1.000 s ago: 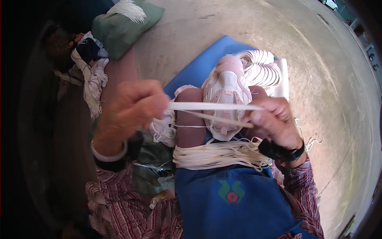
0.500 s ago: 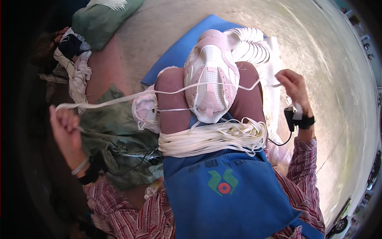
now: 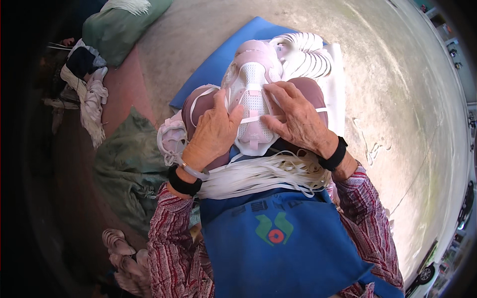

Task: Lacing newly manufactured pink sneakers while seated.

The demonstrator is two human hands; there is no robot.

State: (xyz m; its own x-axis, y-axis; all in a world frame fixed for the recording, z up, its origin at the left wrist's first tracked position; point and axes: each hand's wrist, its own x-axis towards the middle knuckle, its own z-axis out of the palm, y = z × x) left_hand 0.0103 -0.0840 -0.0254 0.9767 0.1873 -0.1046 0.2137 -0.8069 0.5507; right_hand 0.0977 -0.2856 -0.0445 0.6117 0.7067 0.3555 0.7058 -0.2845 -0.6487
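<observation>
Working, by judgement, at an early lacing step, with a white lace (image 3: 252,119) crossing the pink-and-white shoe upper (image 3: 251,72) between both thumbs. Found the shoe upper lying between the hands, toe end pointing beyond the fingertips. Found the left hand (image 3: 214,130) half open, with thumb and forefinger apart at the upper's left side; cannot confirm a hold on any lace. Found the right hand (image 3: 300,121) likewise half open, loosely curled over the right lacing edge, thumb beside the lace; cannot confirm a pinch here either. Noted between the wrists: bundle of loose laces (image 3: 263,175). Judged to call next for guiding a lace tip through beside the right forefinger, while steadying with the left.
</observation>
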